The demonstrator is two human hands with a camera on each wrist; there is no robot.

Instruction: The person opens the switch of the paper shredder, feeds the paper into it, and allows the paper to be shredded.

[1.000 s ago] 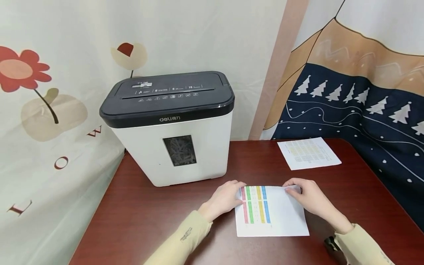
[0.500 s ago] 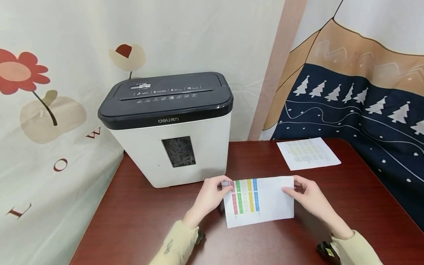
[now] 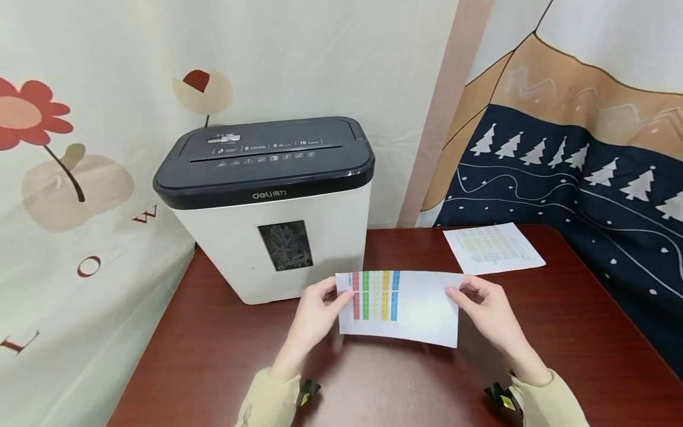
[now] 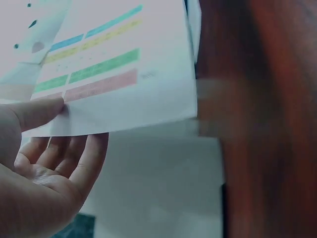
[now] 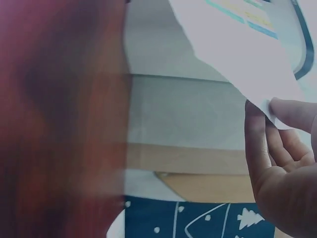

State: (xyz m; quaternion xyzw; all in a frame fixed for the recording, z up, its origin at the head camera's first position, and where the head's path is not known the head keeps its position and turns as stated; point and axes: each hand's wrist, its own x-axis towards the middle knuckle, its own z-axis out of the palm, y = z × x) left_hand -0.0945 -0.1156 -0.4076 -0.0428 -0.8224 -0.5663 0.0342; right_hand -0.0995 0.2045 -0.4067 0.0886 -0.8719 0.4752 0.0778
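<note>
Both hands hold one white sheet of paper printed with red, green, yellow and blue column bands on its left half. The left hand pinches the sheet's left edge, thumb on the printed face and fingers behind. At the opposite edge, the right hand pinches it the same way near the upper corner. In the left wrist view the left thumb lies over the red band of the paper. Behind the sheet stands a white paper shredder with a black lid and a narrow slot across its top.
Another printed sheet lies at the back right of the reddish-brown table. Paper shreds show through the shredder's window. A patterned curtain hangs close behind the table.
The sheet has risen from the table and moved left and toward the shredder, carried by both hands. The left hand's thumb has come round onto the printed face.
</note>
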